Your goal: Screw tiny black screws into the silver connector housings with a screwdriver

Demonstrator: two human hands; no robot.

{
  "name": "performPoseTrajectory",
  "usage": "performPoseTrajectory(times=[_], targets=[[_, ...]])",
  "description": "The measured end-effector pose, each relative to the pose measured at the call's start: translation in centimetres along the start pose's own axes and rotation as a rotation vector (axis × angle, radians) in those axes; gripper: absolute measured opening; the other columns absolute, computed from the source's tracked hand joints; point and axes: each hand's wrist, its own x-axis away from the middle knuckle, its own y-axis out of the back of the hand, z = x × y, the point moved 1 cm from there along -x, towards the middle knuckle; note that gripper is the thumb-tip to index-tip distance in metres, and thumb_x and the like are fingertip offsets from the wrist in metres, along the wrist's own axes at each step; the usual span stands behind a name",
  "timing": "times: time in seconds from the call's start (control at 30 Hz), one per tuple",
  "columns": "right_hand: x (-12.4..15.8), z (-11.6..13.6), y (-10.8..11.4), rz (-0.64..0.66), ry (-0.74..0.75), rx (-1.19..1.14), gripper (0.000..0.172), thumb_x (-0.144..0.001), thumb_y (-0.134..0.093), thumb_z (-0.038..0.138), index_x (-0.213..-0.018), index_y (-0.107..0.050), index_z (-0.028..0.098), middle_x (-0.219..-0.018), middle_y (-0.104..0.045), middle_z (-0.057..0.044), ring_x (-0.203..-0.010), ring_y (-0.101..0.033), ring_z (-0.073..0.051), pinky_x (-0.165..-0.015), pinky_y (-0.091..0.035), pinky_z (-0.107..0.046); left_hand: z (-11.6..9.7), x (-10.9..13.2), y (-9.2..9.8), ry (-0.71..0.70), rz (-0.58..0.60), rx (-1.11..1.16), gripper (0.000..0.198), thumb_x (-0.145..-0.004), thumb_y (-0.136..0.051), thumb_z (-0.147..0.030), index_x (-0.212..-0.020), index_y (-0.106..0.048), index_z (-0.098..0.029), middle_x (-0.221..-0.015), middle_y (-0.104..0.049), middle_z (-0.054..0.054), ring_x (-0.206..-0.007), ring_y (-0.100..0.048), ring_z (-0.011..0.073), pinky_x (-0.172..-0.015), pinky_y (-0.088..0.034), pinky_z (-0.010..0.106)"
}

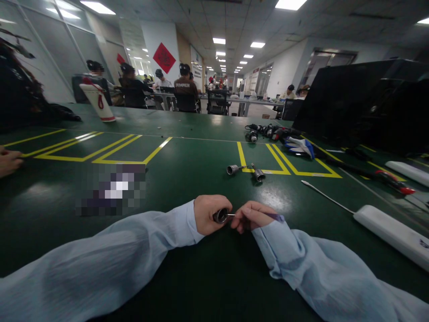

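Observation:
My left hand (208,213) is closed around a small metal hole saw (220,216), its hollow round mouth turned towards me and to the right. In my right hand (251,215), pinched between the fingers, is a thin screwdriver-like tool (231,215); a purple end shows beside the wrist. The tip of its shaft reaches the rim of the hole saw, but whether it is inside I cannot tell. Beyond my hands, two more hole saws, one on the left (232,169) and one on the right (258,174), lie on their sides on the green table (187,179).
Back right lie a power tool with a dark cable (254,135) and a blue-and-white glove (301,146). A white power strip (392,232) with its cord is at right. At left are a pixelated patch, another person's hand (9,161) and a white cup (99,102).

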Motion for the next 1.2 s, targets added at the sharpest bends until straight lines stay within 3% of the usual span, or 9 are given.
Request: performPoseTrajectory(times=[0.1, 0.3, 0.6, 0.87, 1.0, 1.2], targets=[[0.1, -0.2, -0.2, -0.017, 0.026, -0.023, 0.025, -0.072, -0.064, 0.037, -0.068, -0.059, 0.013, -0.065, -0.068, -0.003, -0.055, -0.059, -0.009, -0.056, -0.047, -0.021, 0.0, 0.0, 0.0, 0.009, -0.02, 0.013, 0.012, -0.075, -0.048, -0.023, -0.068, -0.052, -0.014, -0.06, -0.051, 0.001, -0.053, -0.046, 0.0091, -0.049, -0.036, 0.02], [0.6, -0.2, -0.9, -0.077, 0.176, 0.182, 0.023, -0.077, -0.059, 0.036, -0.073, -0.062, 0.014, -0.07, -0.067, -0.004, -0.059, -0.059, -0.009, -0.058, -0.048, -0.022, 0.0, 0.0, 0.2, 0.074, -0.083, 0.065, 0.006, -0.071, -0.05, -0.019, -0.068, -0.049, -0.014, -0.06, -0.05, -0.001, -0.054, -0.046, 0.0084, -0.049, -0.037, 0.019], [0.0, -0.5, -0.5, 0.029, 0.093, -0.073, 0.02, -0.075, -0.062, 0.033, -0.071, -0.061, 0.014, -0.069, -0.069, -0.004, -0.057, -0.059, -0.008, -0.055, -0.047, -0.021, 0.1, 0.0, 0.1, 0.029, -0.109, 0.115, 0.004, -0.068, -0.052, -0.015, -0.067, -0.049, -0.014, -0.06, -0.05, -0.001, -0.053, -0.045, 0.0076, -0.05, -0.037, 0.019], [0.9, -0.7, -1.9, -0.123, 0.239, 0.196, 0.024, -0.077, -0.057, 0.037, -0.072, -0.061, 0.015, -0.072, -0.066, -0.004, -0.059, -0.057, -0.009, -0.055, -0.048, -0.023, 0.3, 0.0, 0.0, 0.089, -0.146, 0.196, 0.008, -0.068, -0.054, -0.019, -0.065, -0.049, -0.013, -0.059, -0.049, -0.001, -0.053, -0.044, 0.0077, -0.049, -0.037, 0.018], [0.5, -0.8, -1.7, -0.079, 0.222, 0.06, 0.021, -0.075, -0.06, 0.035, -0.072, -0.061, 0.015, -0.072, -0.067, -0.004, -0.06, -0.058, -0.01, -0.053, -0.048, -0.022, 0.2, 0.0, -0.2, 0.089, -0.118, 0.215, 0.009, -0.068, -0.056, -0.02, -0.066, -0.05, -0.014, -0.058, -0.05, 0.0, -0.054, -0.045, 0.0083, -0.048, -0.037, 0.018], [-0.4, -0.5, -0.7, 0.035, 0.035, -0.216, 0.021, -0.07, -0.065, 0.035, -0.068, -0.06, 0.014, -0.071, -0.069, -0.005, -0.057, -0.059, -0.01, -0.052, -0.047, -0.022, 0.3, 0.0, -0.2, 0.109, -0.137, 0.288, 0.011, -0.067, -0.056, -0.021, -0.066, -0.05, -0.013, -0.059, -0.05, 0.0, -0.053, -0.046, 0.0085, -0.048, -0.038, 0.019]])
